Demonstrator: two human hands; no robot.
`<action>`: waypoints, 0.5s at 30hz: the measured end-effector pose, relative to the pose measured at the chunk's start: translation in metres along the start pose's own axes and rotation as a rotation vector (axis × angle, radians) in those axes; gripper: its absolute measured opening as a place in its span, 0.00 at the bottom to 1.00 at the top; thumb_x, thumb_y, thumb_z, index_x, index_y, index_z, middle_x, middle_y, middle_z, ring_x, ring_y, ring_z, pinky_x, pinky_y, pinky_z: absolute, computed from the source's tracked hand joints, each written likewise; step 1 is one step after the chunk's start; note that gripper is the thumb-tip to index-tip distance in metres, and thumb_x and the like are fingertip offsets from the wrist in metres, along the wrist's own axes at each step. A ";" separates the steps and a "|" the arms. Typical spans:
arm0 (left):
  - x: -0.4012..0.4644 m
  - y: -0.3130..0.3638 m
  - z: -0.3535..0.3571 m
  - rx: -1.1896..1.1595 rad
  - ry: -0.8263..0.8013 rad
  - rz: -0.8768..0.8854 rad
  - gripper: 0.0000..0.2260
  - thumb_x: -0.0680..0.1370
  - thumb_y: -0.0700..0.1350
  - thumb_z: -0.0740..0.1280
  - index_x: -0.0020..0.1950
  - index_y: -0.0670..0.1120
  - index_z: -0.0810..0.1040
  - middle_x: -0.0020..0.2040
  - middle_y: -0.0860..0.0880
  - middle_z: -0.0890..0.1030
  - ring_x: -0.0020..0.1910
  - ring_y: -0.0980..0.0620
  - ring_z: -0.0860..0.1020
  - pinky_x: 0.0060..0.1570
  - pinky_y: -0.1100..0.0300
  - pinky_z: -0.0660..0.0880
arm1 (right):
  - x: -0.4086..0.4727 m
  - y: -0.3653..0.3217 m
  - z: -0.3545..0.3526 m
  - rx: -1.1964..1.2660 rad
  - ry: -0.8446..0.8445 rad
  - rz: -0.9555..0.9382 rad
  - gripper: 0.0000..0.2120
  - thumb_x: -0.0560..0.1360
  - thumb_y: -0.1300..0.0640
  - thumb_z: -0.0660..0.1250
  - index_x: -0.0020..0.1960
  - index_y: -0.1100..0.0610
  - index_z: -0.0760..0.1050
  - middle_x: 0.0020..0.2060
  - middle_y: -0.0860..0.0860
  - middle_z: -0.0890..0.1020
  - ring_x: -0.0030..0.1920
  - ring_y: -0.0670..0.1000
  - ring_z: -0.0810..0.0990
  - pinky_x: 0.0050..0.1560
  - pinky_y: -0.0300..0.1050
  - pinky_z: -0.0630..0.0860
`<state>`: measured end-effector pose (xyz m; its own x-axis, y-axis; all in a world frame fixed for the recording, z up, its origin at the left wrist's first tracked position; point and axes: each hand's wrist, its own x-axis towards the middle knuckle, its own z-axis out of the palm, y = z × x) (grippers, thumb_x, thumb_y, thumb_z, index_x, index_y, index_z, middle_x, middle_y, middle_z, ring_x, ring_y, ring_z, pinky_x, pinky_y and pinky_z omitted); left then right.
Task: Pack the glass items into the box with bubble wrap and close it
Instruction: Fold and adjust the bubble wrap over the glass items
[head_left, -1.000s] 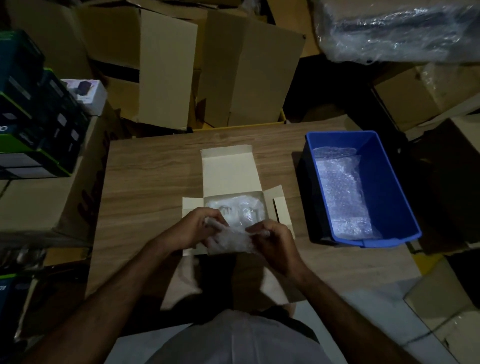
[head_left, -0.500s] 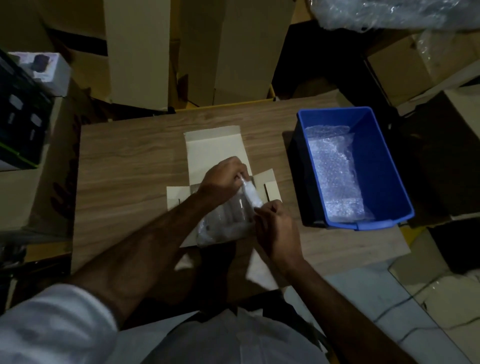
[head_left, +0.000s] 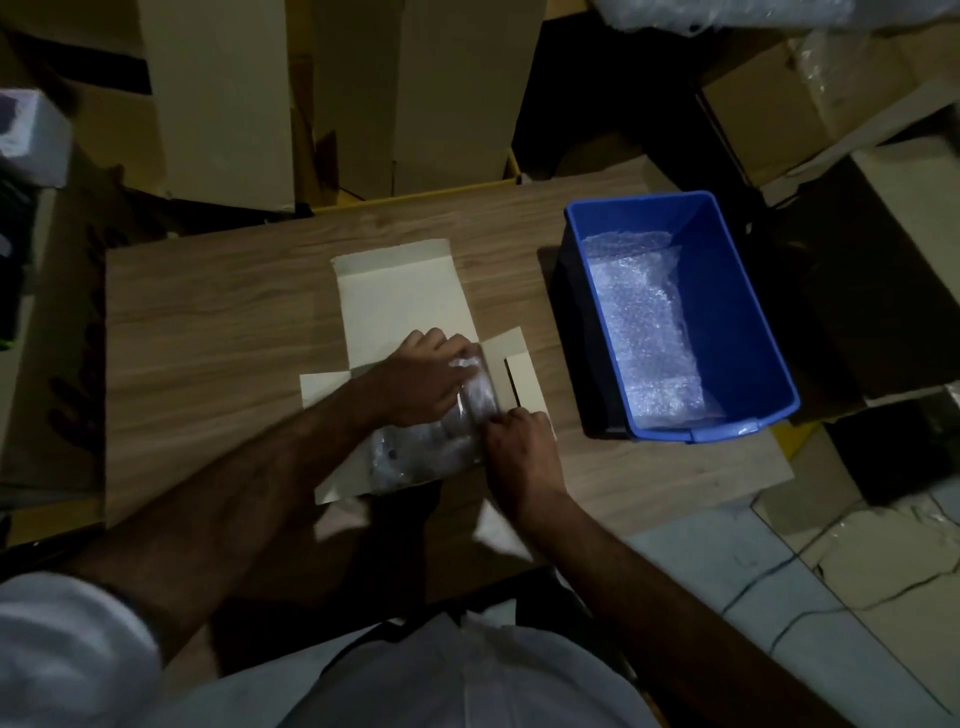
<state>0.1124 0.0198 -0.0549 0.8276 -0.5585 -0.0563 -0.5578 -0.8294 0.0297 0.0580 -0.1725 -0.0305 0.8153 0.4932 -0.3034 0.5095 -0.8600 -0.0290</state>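
Note:
A small pale cardboard box (head_left: 400, 301) lies open in the middle of the wooden table (head_left: 218, 332), its lid flap folded back. A bubble-wrapped bundle (head_left: 441, 447) fills the box. My left hand (head_left: 426, 379) lies over the far part of the bundle with fingers curled on the wrap. My right hand (head_left: 524, 457) pinches the wrap at the bundle's right edge, by the box's right side flap (head_left: 519, 364). The glass under the wrap cannot be made out.
A blue plastic bin (head_left: 743, 322) stands at the right of the table with a sheet of bubble wrap (head_left: 644, 332) lying in it. Large cardboard cartons (head_left: 218, 98) crowd the back and both sides. A roll of bubble wrap (head_left: 727, 15) lies at the top right.
Both hands moved from the near side of the box onto it, carrying the wrapped bundle in. The left hand now covers the far end, the right hand holds the right edge.

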 end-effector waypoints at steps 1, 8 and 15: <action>0.000 -0.001 0.004 0.030 0.006 0.019 0.19 0.74 0.51 0.59 0.59 0.47 0.81 0.59 0.42 0.80 0.46 0.42 0.78 0.42 0.50 0.74 | 0.001 -0.001 -0.001 -0.005 -0.010 0.008 0.10 0.77 0.59 0.67 0.58 0.54 0.79 0.52 0.53 0.83 0.54 0.54 0.79 0.58 0.51 0.74; 0.008 -0.009 -0.011 -0.016 -0.048 0.116 0.17 0.75 0.50 0.66 0.64 0.48 0.78 0.62 0.47 0.79 0.50 0.46 0.77 0.45 0.50 0.76 | -0.003 -0.008 -0.009 0.216 -0.031 0.058 0.15 0.78 0.62 0.68 0.64 0.58 0.77 0.59 0.55 0.80 0.59 0.53 0.78 0.60 0.46 0.78; 0.007 -0.028 0.002 -0.317 -0.217 0.162 0.30 0.72 0.49 0.76 0.73 0.50 0.73 0.73 0.46 0.74 0.69 0.44 0.74 0.65 0.44 0.73 | 0.005 -0.020 0.006 0.469 -0.140 0.144 0.19 0.80 0.52 0.66 0.69 0.55 0.70 0.62 0.55 0.79 0.56 0.51 0.81 0.56 0.44 0.79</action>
<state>0.1336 0.0396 -0.0582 0.6790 -0.6959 -0.2338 -0.6046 -0.7107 0.3597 0.0505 -0.1540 -0.0377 0.8071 0.3704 -0.4597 0.1899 -0.9002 -0.3919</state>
